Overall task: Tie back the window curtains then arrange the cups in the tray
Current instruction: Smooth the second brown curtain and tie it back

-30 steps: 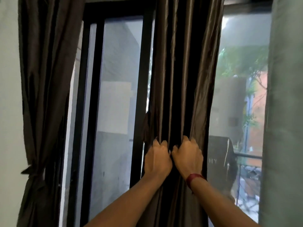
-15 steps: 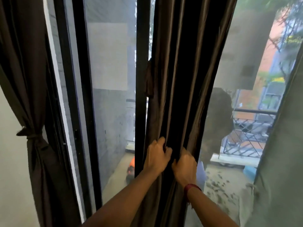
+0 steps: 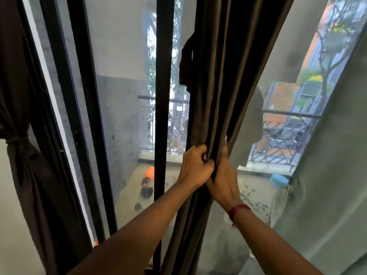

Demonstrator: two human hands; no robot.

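Brown curtain [image 3: 222,86] is hanging gathered at the middle of the window, before the black frame [image 3: 163,76]. The left hand [image 3: 195,169] is clenching its pleats from the left. The right hand [image 3: 224,181], wearing a red wristband [image 3: 238,210], is grasping the same bundle just below, touching the other hand. At far left a second brown curtain [image 3: 25,175] is hanging cinched by a tie [image 3: 14,138]. A pale grey-green drape [image 3: 327,175] is filling the right edge. Outside, a railing [image 3: 290,115] is bordering a balcony floor [image 3: 258,185] where an orange bottle [image 3: 149,174] and a blue tub [image 3: 279,180] are lying.
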